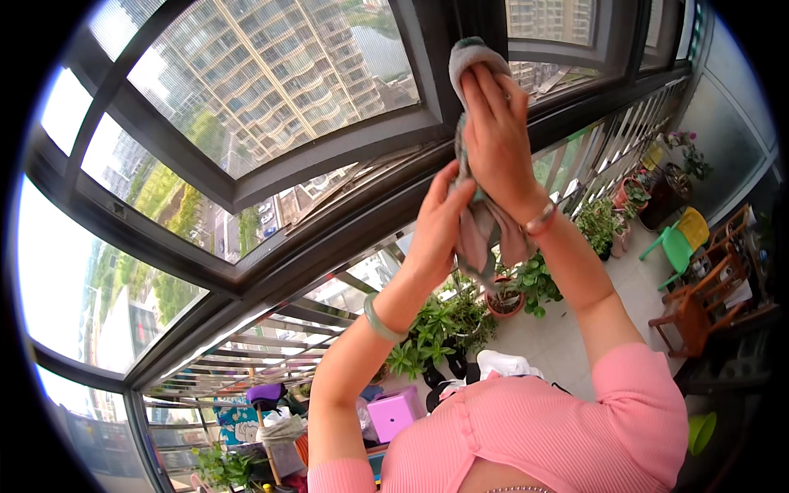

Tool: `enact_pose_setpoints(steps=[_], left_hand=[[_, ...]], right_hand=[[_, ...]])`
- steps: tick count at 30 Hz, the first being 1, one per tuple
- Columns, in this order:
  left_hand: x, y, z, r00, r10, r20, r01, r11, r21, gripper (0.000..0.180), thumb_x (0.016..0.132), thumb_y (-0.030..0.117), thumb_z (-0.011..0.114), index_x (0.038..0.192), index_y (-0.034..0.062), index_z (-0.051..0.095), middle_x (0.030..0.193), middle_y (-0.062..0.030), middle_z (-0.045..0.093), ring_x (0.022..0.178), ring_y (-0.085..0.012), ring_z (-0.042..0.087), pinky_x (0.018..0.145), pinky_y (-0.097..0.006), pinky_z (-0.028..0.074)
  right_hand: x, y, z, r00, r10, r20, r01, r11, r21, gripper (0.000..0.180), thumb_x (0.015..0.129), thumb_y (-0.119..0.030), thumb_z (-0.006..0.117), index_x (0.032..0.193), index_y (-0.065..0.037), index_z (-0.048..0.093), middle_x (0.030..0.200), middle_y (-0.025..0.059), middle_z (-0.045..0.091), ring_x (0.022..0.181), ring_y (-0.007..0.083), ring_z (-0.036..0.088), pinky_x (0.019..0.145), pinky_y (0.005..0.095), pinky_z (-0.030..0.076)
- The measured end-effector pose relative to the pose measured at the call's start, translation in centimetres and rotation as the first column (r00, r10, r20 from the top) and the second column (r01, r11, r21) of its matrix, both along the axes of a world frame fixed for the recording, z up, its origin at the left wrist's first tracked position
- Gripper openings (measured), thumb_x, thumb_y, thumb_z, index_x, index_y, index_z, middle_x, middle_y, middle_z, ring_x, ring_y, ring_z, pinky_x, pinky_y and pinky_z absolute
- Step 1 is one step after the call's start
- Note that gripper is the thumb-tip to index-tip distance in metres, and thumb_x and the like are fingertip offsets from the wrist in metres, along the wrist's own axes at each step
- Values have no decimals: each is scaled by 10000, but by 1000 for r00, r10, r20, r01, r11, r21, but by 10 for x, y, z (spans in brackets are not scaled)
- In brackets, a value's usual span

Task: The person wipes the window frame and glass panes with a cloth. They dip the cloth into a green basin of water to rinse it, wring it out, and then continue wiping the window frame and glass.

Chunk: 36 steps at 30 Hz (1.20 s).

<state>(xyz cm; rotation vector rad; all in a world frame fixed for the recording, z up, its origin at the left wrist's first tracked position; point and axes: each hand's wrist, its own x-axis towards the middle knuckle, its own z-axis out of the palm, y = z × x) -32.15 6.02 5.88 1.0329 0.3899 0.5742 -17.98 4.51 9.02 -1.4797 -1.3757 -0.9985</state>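
Note:
A grey and pinkish cloth [486,234] is bunched against the dark upright post [444,62] of the window frame. My right hand [500,144] holds its upper part, fingers pointing up and pressed into the folds against the post. Lower down, my left hand [440,218] grips the cloth at its edge with thumb and fingers. The loose end hangs below both hands. A pale green bangle circles my left wrist, and a bracelet is on my right.
An insect-screened window sash [279,156] tilts at the left above a dark rail. Below runs a metal railing [271,337]. Potted plants [436,329], a purple stool [394,413], a green chair [672,248] and a wooden chair [699,316] stand on the balcony floor.

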Motion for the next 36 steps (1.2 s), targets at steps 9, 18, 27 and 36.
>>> enact_pose_setpoints(steps=[9, 18, 27, 36], left_hand=[[-20, -18, -20, 950, -90, -300, 65, 994, -92, 582, 1000, 214, 590, 1490, 12, 350, 1332, -142, 569, 1179, -179, 583, 972, -319, 487], [1, 3, 44, 997, 61, 47, -67, 987, 146, 465, 1011, 126, 511, 1445, -1, 402, 1302, -126, 581, 1149, -185, 598, 948, -323, 511], [-18, -19, -3, 986, -120, -118, 112, 991, -67, 505, 1009, 171, 563, 1467, 28, 407, 1318, -97, 590, 1156, -173, 611, 954, -328, 523], [5, -25, -38, 982, 28, -186, -54, 990, -133, 546, 999, 195, 539, 1487, 58, 336, 1310, -152, 564, 1135, -224, 611, 938, -353, 520]], right_hand=[[-6, -27, -56, 952, 166, -256, -214, 962, -171, 518, 802, 83, 546, 1319, 45, 535, 1334, 213, 542, 1186, 410, 464, 1036, 453, 400], [-2, 24, 24, 969, 191, -157, -167, 974, 155, 479, 879, 0, 567, 1348, 54, 491, 1345, 236, 533, 1199, 432, 468, 1033, 461, 399], [-4, -22, -25, 931, 225, -286, -248, 968, -46, 501, 828, 46, 546, 1329, 39, 538, 1321, 220, 565, 1172, 418, 483, 1026, 467, 410], [-2, -9, -56, 999, -48, 7, 49, 971, -235, 479, 787, 8, 568, 1263, -19, 617, 1313, 133, 573, 1203, 331, 479, 1004, 434, 436]])
